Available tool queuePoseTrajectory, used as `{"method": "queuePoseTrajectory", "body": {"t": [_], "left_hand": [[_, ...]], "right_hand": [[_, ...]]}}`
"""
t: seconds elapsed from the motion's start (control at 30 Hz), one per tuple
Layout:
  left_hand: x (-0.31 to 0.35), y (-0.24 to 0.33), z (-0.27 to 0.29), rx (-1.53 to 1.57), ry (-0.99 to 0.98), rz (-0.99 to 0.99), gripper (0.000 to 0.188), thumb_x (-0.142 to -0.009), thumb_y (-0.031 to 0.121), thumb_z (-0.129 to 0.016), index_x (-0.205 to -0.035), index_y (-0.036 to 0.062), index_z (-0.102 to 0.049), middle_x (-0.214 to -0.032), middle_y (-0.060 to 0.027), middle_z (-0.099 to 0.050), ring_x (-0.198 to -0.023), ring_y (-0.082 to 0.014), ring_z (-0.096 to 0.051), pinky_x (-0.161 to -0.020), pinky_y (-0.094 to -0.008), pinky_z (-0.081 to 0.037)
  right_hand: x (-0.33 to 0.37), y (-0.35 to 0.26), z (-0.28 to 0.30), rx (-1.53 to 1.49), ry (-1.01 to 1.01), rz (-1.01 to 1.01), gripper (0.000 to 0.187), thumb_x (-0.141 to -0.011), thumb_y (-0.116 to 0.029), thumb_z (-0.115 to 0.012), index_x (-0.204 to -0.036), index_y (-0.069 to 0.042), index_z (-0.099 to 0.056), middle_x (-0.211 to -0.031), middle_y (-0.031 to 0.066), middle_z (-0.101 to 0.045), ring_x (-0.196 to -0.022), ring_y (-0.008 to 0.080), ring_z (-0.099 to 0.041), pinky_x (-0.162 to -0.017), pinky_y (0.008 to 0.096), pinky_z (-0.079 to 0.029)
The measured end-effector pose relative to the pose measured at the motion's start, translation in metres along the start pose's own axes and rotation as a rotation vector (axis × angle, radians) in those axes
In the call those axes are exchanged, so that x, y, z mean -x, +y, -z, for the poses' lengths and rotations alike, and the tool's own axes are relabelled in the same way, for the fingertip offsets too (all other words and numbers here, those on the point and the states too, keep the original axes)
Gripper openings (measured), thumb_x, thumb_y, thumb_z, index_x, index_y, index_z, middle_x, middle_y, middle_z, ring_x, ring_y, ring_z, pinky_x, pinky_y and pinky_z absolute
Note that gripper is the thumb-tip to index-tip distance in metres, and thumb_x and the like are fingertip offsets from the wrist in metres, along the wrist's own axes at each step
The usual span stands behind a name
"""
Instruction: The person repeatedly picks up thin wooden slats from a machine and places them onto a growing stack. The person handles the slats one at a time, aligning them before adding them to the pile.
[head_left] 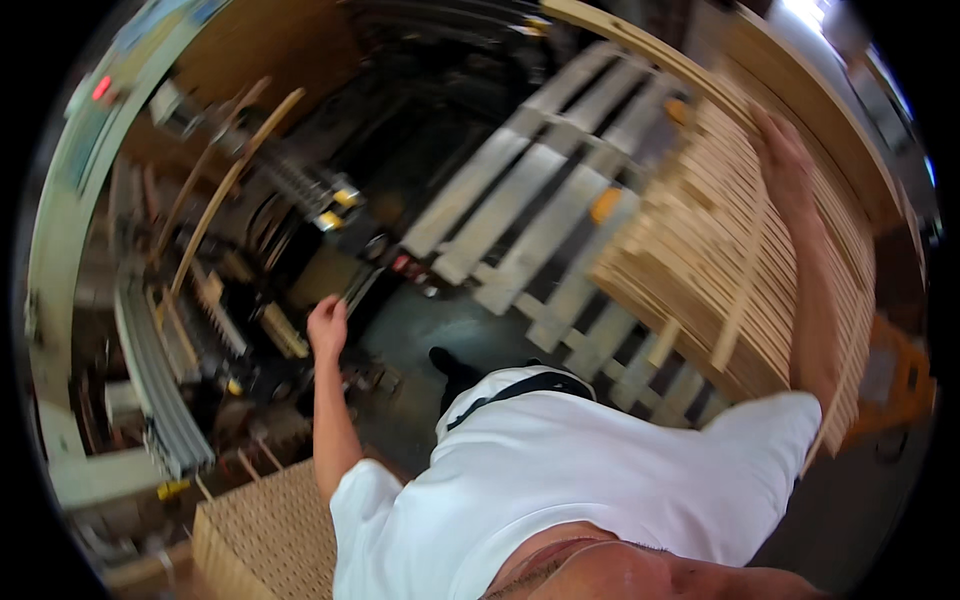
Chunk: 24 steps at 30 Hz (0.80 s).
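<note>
My right hand (785, 160) reaches up over a tall stack of wooden slats (700, 225) on the right. Its fingers close on the near end of a long pale wooden strip (650, 45), which runs off toward the top; motion blurs the fingertips. Loosely curled, my left hand (327, 325) hangs in the air at the left, and nothing shows in it. Beyond it stands dark machinery with a metal rail (290, 180).
A slatted wooden pallet (530, 180) lies under and beside the stack. Curved wooden strips (230, 175) lean at the left near a grey metal rail (160, 370). A bundle of wood pieces (265, 530) stands lower left. Something orange (890, 375) stands at the right.
</note>
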<state>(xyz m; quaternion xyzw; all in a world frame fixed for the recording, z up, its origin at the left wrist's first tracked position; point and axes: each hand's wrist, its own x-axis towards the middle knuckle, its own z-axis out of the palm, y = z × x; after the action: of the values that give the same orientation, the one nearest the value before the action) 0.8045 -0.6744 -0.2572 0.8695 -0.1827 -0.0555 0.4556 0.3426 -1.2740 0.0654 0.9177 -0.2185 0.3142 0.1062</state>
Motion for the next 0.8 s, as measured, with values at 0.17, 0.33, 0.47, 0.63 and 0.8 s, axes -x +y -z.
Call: {"method": "queuePoseTrajectory", "body": {"t": [0.17,0.33,0.47,0.63,0.8], "left_hand": [[-0.114,-0.005,0.052,-0.365,0.141,0.02,0.037,-0.085,0.028,-0.069,-0.111,0.0019,-0.071,-0.112,-0.0202,-0.069,-0.108,-0.0358,-0.065,-0.094,-0.0427,-0.051],[-0.264,-0.013,0.12,-0.587,0.116,0.103,0.054,-0.09,0.03,-0.067,-0.136,0.0049,-0.056,-0.148,-0.0166,-0.045,-0.139,-0.0375,-0.038,-0.109,-0.0483,-0.04],[-0.371,-0.012,0.165,-0.817,0.126,0.17,0.067,-0.094,0.035,-0.064,-0.151,0.0095,-0.039,-0.161,-0.0143,-0.026,-0.15,-0.0381,-0.017,-0.118,-0.0537,-0.026],[-0.448,-0.03,0.188,-0.859,0.041,0.259,0.078,-0.094,0.046,-0.063,-0.158,0.0174,-0.027,-0.167,-0.0109,-0.012,-0.154,-0.0349,-0.006,-0.122,-0.0535,-0.015],[-0.436,-0.062,0.191,-0.912,0.181,-0.117,0.061,-0.088,0.051,-0.068,-0.132,0.0113,-0.056,-0.12,-0.0163,-0.062,-0.116,-0.0369,-0.057,-0.099,-0.0542,-0.041]], "right_hand": [[-0.055,-0.13,-0.024,-0.134,-0.128,0.193,0.05,-0.088,-0.002,-0.065,-0.137,-0.012,-0.059,-0.11,0.0123,-0.064,-0.097,0.0314,-0.062,-0.082,0.0411,-0.05],[-0.112,-0.27,-0.058,-0.142,-0.238,0.322,0.055,-0.081,0.004,-0.068,-0.133,-0.011,-0.062,-0.103,0.0132,-0.063,-0.091,0.0301,-0.063,-0.078,0.0401,-0.053],[-0.146,-0.365,-0.088,-0.215,-0.33,0.359,0.052,-0.084,-0.003,-0.069,-0.134,-0.012,-0.061,-0.098,0.0098,-0.063,-0.084,0.0235,-0.06,-0.072,0.0389,-0.053],[-0.179,-0.448,-0.115,-0.236,-0.459,0.441,0.052,-0.081,-0.002,-0.07,-0.131,-0.012,-0.061,-0.095,0.0091,-0.06,-0.083,0.026,-0.057,-0.072,0.0382,-0.05],[-0.221,-0.498,-0.164,-0.278,-0.49,0.537,0.049,-0.083,-0.002,-0.068,-0.131,-0.01,-0.06,-0.094,0.0105,-0.059,-0.085,0.0299,-0.056,-0.073,0.0413,-0.049]]}}
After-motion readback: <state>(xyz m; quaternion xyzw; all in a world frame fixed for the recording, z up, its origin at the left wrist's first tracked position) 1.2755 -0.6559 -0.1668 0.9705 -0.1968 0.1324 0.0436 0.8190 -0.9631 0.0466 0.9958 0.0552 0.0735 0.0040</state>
